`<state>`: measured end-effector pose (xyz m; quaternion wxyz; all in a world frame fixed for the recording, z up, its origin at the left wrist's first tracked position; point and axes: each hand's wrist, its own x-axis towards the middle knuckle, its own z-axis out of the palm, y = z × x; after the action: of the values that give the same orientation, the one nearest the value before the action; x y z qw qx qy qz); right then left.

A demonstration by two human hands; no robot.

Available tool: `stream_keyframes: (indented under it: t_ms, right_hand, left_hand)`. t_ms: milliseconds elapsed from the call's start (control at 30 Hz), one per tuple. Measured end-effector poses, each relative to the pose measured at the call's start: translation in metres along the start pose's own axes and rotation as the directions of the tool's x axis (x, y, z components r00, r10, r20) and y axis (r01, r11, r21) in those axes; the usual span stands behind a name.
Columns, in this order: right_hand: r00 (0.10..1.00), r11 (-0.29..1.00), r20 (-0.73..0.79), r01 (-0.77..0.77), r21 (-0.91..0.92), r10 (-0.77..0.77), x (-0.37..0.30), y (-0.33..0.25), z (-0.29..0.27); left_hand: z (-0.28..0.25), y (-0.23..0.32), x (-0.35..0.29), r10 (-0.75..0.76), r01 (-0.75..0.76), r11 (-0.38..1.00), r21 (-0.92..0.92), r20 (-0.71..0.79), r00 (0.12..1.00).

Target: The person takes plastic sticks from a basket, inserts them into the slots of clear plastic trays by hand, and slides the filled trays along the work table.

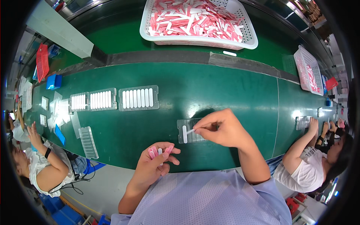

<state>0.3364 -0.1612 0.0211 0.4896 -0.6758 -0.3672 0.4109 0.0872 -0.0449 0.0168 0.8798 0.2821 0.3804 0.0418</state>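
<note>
In my left hand (154,162) is a small bunch of pink and white strips (160,151) with rounded ends, like mini nail files. The fingers are curled around them, above the table's near edge. My right hand (222,129) pinches a single white strip (190,131) between thumb and fingertips. It hovers over a clear plastic tray (180,124) with slots. One white strip (185,135) lies in the tray's left end; the right hand hides part of the tray's other end.
A white basket (198,40) heaped with pink and white strips stands beyond the dark ledge. Filled trays (157,99) line the left of the green table (232,86). Another slotted tray (88,142) lies nearer. Co-workers sit left and right, with another basket (309,89) at far right.
</note>
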Motion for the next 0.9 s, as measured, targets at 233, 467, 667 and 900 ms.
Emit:
stream_keyframes:
  t_ms: [233,467,667,900]
  right_hand:
    - [0.962,0.873,0.272,0.138,-0.467,-0.007,0.029,-0.020,0.004]
    - [0.960,0.709,0.060,0.244,-0.661,-0.274,0.018,-0.018,0.017]
    - [0.964,0.981,0.264,0.090,-0.173,-0.042,-0.008,-0.033,0.025]
    - [0.870,0.923,-0.342,0.271,-0.273,-0.357,-0.010,-0.009,0.016]
  left_hand:
    - [0.003,0.001,0.004,0.011,-0.010,1.000,-0.026,0.030,0.999]
    - [0.000,-0.004,0.005,0.011,-0.013,0.999,0.039,0.055,0.998]
    - [0.002,-0.005,0.012,0.022,-0.036,0.995,0.090,0.156,0.988]
    - [0.008,-0.001,0.013,0.019,-0.028,0.997,0.073,0.119,0.993]
